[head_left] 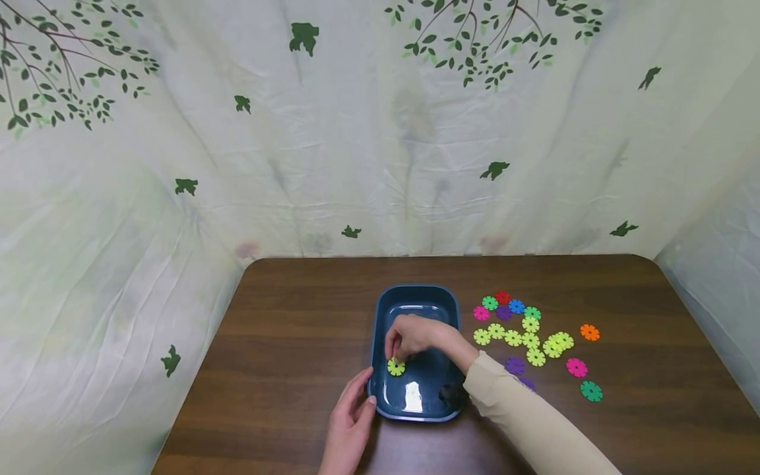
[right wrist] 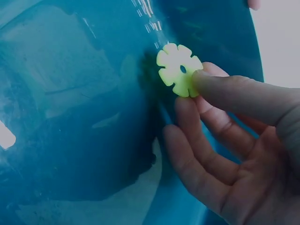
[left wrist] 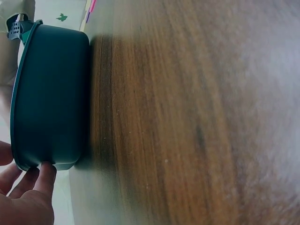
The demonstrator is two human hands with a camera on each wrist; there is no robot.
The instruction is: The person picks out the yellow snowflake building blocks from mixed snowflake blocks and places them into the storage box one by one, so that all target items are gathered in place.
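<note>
A yellow-green flower-shaped disc [right wrist: 176, 63] with slots round its edge and a hole in the middle is pinched between the thumb and fingers of my right hand [right wrist: 234, 136]. In the head view this hand [head_left: 415, 334] hangs over the left half of a dark blue tray [head_left: 415, 417], with the disc [head_left: 396, 367] low inside it. My left hand [head_left: 350, 422] touches the tray's front left side. The left wrist view has its fingertips [left wrist: 46, 176] against the tray's outer wall [left wrist: 56, 98], the thumb by the rim.
Right of the tray, loose discs lie on the brown table [head_left: 309, 310]: several yellow-green ones [head_left: 530, 340], plus purple [head_left: 514, 365], orange [head_left: 590, 332], pink [head_left: 576, 367], green [head_left: 591, 390], blue [head_left: 516, 306] and red [head_left: 503, 297]. A leaf-printed curtain [head_left: 368, 145] hangs behind the table.
</note>
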